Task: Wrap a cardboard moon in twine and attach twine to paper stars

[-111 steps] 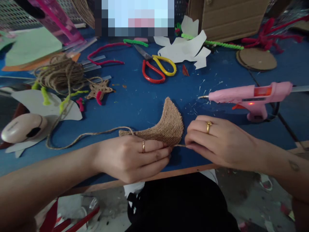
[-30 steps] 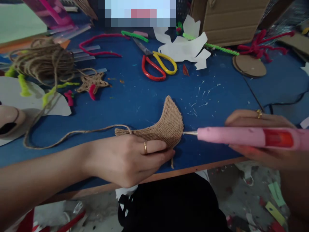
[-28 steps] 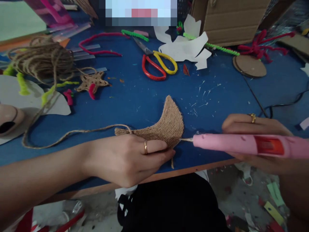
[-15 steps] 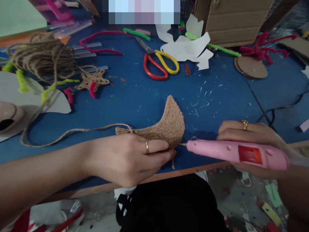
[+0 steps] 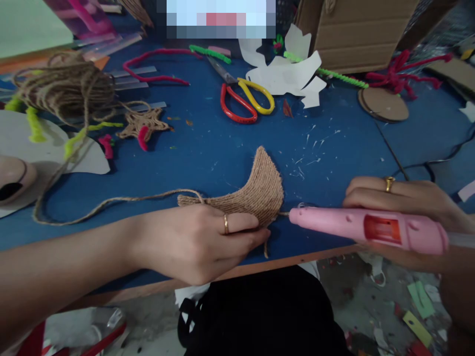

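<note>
A crescent-shaped piece covered in rows of jute twine (image 5: 265, 183) lies near the table's front edge. Over its lower side, my left hand (image 5: 208, 240) is closed, with the fingers gripping its edge. In my right hand (image 5: 393, 198) is a pink hot glue gun (image 5: 334, 222), its nozzle at the crescent's right edge; whether it touches I cannot tell. A loose strand of twine (image 5: 111, 201) runs from the crescent to the jute twine bundle (image 5: 67, 86) at the left. A short twine end hangs below my left fingertips.
Scissors (image 5: 245, 101) with red and yellow handles lie behind the crescent. A twine star (image 5: 144, 124) sits left. White paper cutouts (image 5: 285, 74), cardboard discs (image 5: 384, 105), pipe cleaners (image 5: 156, 52) and a cardboard box (image 5: 359, 37) stand or lie farther back. A black cord (image 5: 451, 153) trails at right.
The glue gun's nozzle has moved slightly up along the crescent's right edge, and my right hand has shifted a little right. My left hand and the crescent stay nearly in place.
</note>
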Motion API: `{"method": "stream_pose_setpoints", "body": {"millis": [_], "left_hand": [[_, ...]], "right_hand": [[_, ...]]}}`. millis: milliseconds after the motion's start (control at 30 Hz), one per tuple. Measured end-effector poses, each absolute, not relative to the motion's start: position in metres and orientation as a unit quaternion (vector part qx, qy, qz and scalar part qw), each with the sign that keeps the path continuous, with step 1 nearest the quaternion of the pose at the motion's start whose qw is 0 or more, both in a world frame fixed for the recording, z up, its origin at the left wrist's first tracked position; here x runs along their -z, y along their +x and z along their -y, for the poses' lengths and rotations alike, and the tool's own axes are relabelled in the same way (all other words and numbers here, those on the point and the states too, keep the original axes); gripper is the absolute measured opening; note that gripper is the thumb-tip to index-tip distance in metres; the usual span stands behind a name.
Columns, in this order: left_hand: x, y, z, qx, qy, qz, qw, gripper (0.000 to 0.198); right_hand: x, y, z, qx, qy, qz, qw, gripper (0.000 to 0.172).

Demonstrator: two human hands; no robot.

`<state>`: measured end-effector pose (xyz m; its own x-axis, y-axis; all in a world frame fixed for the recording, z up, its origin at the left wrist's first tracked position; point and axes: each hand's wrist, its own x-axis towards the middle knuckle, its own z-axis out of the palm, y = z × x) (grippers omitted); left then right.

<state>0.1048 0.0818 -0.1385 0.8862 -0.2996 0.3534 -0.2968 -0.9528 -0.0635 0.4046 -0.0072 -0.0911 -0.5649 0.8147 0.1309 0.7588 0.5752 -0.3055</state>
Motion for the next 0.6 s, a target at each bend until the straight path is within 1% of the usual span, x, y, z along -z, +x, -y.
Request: {"method": "stream_pose_setpoints", "body": {"millis": [33,67,200,333,600], "left_hand": [[0.1386,0.1051,-0.0818,0.185,-0.971,-0.153,0.006,0.03],[0.1386,0.1052,-0.0817,0.19,-0.97,-0.154,0.007,0.03],[0.139,0.1053,-0.0815,0.185,-0.971,-0.152,-0.006,0.029],[0.1409,0.1043,-0.0812,0.178,-0.972,-0.152,-0.017,0.033],[0.1412,0.1024,-0.0807,0.177,-0.972,-0.153,-0.028,0.033]], "right_hand": [[0.0901,0.4064,0.0067,-0.125,-0.438,0.88,0.134,0.007],[0.0892,0.4079,0.0064,-0.126,-0.438,0.88,0.135,0.006],[0.0869,0.4075,0.0063,-0.144,-0.438,0.878,0.129,0.009],[0.089,0.4025,0.0046,-0.183,-0.427,0.874,0.14,0.005],[0.0911,0.4044,0.0011,-0.187,-0.459,0.86,0.123,0.015]]}}
